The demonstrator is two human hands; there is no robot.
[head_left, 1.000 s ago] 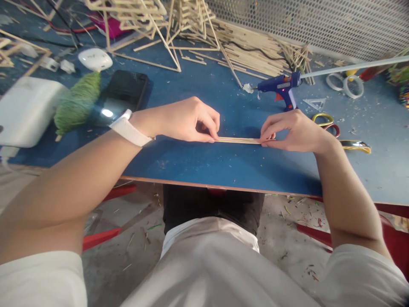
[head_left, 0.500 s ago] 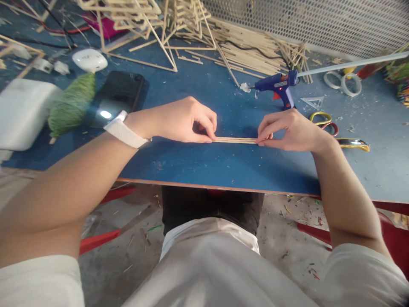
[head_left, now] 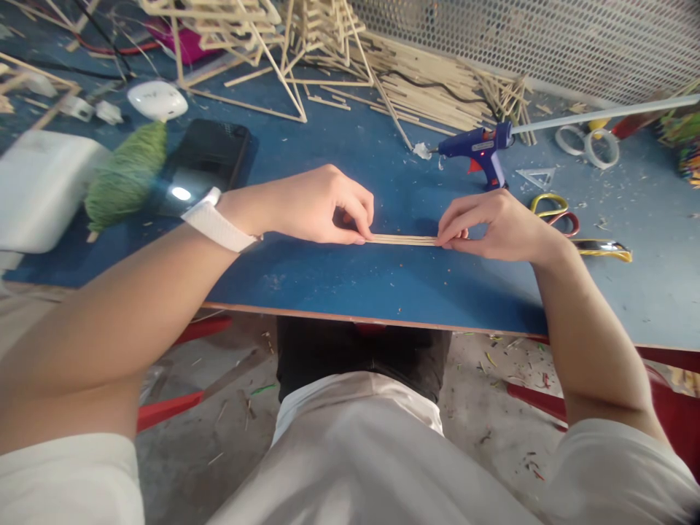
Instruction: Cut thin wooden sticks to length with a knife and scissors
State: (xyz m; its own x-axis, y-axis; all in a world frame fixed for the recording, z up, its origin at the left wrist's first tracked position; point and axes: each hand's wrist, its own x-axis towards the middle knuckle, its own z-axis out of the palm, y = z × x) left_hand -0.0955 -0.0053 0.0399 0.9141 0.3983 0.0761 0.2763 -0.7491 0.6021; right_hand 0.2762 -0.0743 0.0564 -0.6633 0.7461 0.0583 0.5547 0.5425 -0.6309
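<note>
Right hand (head_left: 495,226) edged toward left hand (head_left: 322,208) | grip: both clamped on wooden sticks (head_left: 405,239)

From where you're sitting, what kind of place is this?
Probably a craft workshop: a blue glue gun stands on the worktable, near a pile of thin wooden sticks and a stick-built frame.

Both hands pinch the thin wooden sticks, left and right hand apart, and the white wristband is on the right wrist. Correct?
Not quite. The white wristband is worn on the left side, not the right; the head view shows it. The rest holds: left hand and right hand, apart, both pinch the thin wooden sticks.
</note>
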